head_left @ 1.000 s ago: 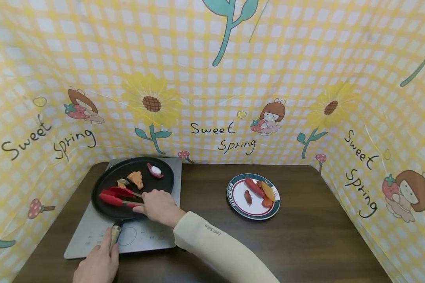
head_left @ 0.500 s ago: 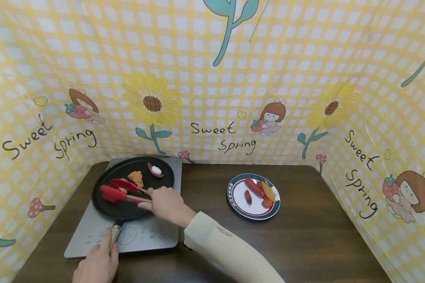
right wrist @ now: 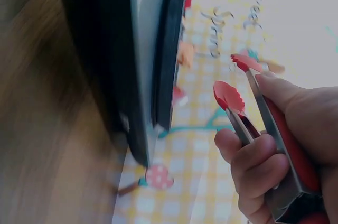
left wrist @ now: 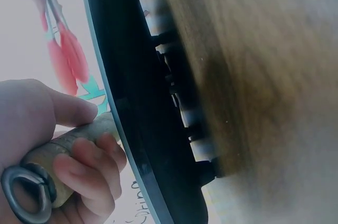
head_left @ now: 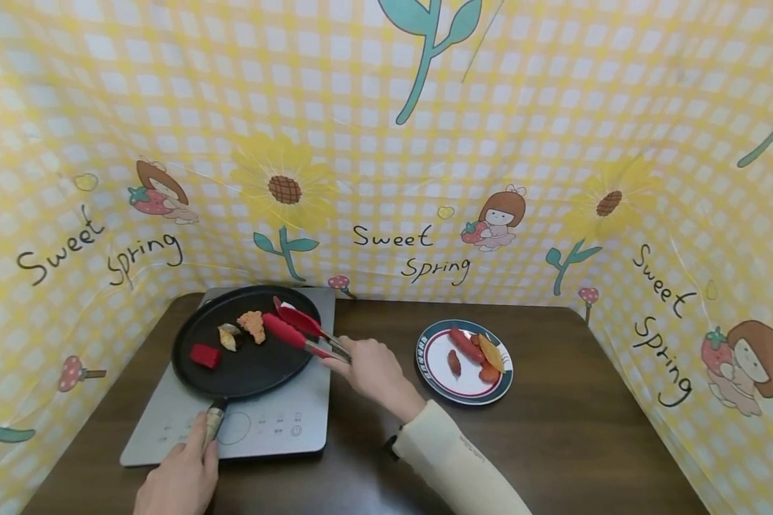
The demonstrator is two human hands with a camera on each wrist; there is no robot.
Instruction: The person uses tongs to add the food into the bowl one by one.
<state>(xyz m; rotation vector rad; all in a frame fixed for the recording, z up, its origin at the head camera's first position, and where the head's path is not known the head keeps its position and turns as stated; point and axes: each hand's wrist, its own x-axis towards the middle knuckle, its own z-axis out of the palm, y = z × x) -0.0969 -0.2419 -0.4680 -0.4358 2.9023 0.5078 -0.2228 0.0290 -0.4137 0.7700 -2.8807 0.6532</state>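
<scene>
My left hand (head_left: pixel 177 476) grips the handle (head_left: pixel 212 422) of a black frying pan (head_left: pixel 251 383); in the left wrist view its fingers curl round the handle (left wrist: pixel 68 150). Over the pan's right side, my right hand (head_left: pixel 376 372) holds red-tipped tongs (head_left: pixel 296 335). Their tips stand apart with nothing between them in the right wrist view. In the pan lie a red block (head_left: pixel 205 355), a small shell-like piece (head_left: pixel 228 337) and a fried chicken piece (head_left: pixel 253 325). The tongs partly hide a red-and-white piece (head_left: pixel 288 305) at the pan's far right.
The pan sits on a silver induction cooker (head_left: pixel 277 440) at the left of a dark wooden table (head_left: pixel 554 436). A green-rimmed plate (head_left: pixel 433 379) to the right bears a sausage (head_left: pixel 467 346) and other food pieces. Checkered yellow cloth (head_left: pixel 386 164) hangs behind.
The right hand has carried the tongs from the pan's left side to its right side. The red block and shell-like piece now show uncovered. The left hand keeps its grip on the handle.
</scene>
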